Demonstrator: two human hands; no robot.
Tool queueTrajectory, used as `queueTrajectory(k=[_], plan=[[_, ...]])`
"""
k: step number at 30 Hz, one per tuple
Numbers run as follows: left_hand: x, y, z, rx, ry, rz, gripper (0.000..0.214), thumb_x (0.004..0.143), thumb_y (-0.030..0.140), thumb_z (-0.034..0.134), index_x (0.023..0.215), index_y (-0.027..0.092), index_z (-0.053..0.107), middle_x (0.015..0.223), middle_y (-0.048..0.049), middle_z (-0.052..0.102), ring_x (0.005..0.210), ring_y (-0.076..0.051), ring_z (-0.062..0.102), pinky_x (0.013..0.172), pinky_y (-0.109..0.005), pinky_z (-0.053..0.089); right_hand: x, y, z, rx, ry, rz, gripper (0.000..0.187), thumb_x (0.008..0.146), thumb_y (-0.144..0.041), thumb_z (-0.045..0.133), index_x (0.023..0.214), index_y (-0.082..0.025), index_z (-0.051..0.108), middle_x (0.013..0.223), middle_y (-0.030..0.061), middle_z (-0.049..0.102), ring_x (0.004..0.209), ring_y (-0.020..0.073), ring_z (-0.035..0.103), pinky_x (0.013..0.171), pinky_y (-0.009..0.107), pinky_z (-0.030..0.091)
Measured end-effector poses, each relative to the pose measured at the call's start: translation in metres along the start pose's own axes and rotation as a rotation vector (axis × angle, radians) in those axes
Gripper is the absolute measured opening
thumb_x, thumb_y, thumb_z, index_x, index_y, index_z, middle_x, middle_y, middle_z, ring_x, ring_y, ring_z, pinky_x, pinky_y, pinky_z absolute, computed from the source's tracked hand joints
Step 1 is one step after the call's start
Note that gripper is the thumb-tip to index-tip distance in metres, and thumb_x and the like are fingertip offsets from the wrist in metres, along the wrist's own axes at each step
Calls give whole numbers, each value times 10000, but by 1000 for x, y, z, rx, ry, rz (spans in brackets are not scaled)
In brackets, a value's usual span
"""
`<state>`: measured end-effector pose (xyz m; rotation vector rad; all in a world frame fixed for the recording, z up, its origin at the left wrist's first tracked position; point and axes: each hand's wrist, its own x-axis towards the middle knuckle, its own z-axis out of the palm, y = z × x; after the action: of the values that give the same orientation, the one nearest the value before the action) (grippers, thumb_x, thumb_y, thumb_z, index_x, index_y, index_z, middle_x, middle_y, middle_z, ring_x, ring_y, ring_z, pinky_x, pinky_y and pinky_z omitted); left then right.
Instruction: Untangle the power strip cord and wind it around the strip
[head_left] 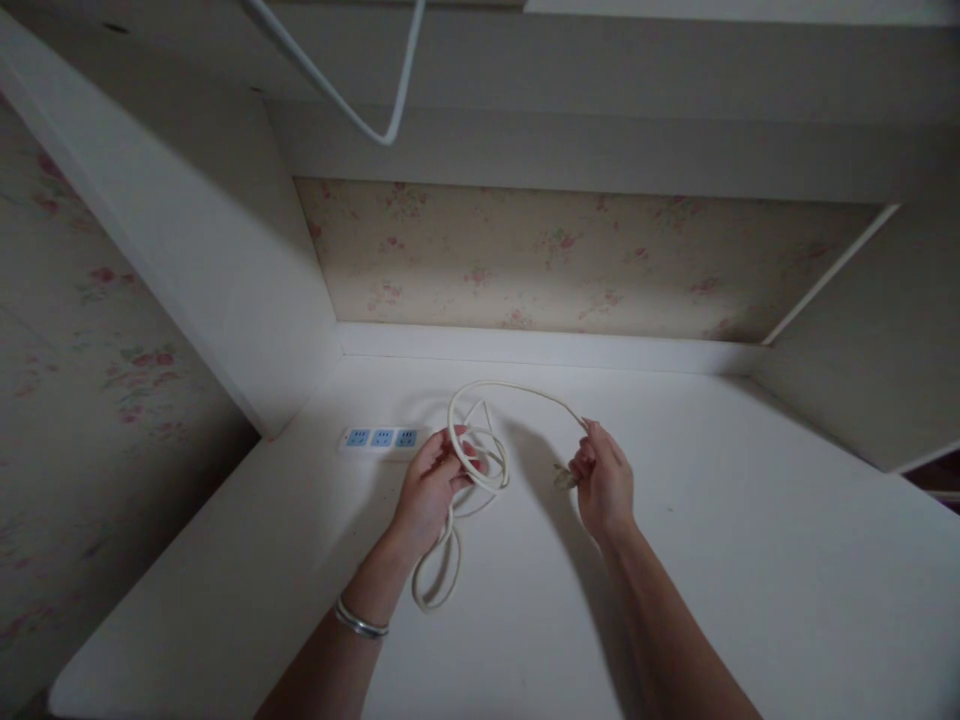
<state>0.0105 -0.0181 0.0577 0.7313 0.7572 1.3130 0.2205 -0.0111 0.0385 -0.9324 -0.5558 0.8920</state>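
A white power cord point(517, 385) runs in an arc between my two hands above the white desktop. My left hand point(431, 482) is closed around several loose loops of it, and one loop hangs below the palm. At the right, my right hand point(602, 478) pinches the cord close to its end, where a pale plug point(564, 477) pokes out beside the fingers. Just left of my left hand lies a white power strip point(375, 440) with blue socket faces; its right end is partly hidden by that hand.
The white desktop point(750, 560) is bounded by a left side panel point(225, 250), a right panel point(885, 340) and a low back ledge point(555, 348). Floral wallpaper point(525, 260) shows behind. A thin white bent rod or cable point(386, 135) hangs overhead at the upper left.
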Motion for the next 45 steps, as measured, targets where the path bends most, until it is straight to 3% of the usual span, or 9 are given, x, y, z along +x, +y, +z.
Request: queueTrajectory(k=[5,9,18,24,29,33,37,41,45], plan=[[3,2,-7,-137,-69,-54,379,725,205,712,1084,225,593,874,-6,675,797,-180,686,829,-386,508,9,-8,-10,51,130,-30,392,751,-487,675,637,-206,427,510,-109,265,410,57,261,393,192,312],[4,2,-11,-212,-134,-64,439,737,148,692,1147,257,578,1030,-38,671,944,-211,668,926,-434,466,20,-12,-26,133,187,20,437,780,-457,588,582,-220,279,472,-105,229,393,71,253,415,223,347],[1,3,-7,-164,-115,13,602,731,144,717,1252,347,493,1197,-21,568,1012,-229,647,888,-391,485,16,-2,-16,122,231,-15,290,574,-183,657,546,-202,369,484,-106,287,426,56,252,414,202,312],[1,5,-7,-40,-97,0,514,762,235,708,1230,318,513,1219,-40,542,736,-114,656,533,-198,451,11,-5,-13,170,85,45,329,561,-136,617,499,-188,297,504,-93,271,445,55,254,421,197,321],[0,6,-6,89,-3,3,547,716,288,746,1212,292,516,1091,-26,575,642,-101,645,405,-158,349,5,-3,-10,120,-140,11,328,611,-168,669,495,-181,362,540,-73,321,492,66,314,469,207,340],[-1,6,-4,179,-33,-98,614,671,307,778,1224,264,515,1018,-38,609,631,-130,658,390,-161,342,-2,7,-10,-92,-263,-60,275,687,-255,717,547,-187,489,569,-51,424,550,90,400,529,230,346],[2,7,-8,275,47,-59,527,686,358,755,1161,203,587,967,-58,642,700,-149,660,460,-186,423,-7,10,-10,-231,-345,-108,187,779,-342,668,688,-194,598,635,-25,506,615,119,456,594,255,362],[11,1,-17,415,86,11,326,739,420,682,931,158,667,899,-62,663,682,-137,634,475,-194,429,-5,8,-9,-152,-279,-137,163,808,-358,629,753,-204,626,729,-23,506,666,114,458,617,246,363],[16,-5,-27,728,78,168,244,793,392,615,861,168,685,792,-50,667,675,-161,622,509,-237,453,-3,10,-13,-249,-218,-167,170,812,-381,638,803,-215,608,738,-28,507,652,115,455,584,246,346]])
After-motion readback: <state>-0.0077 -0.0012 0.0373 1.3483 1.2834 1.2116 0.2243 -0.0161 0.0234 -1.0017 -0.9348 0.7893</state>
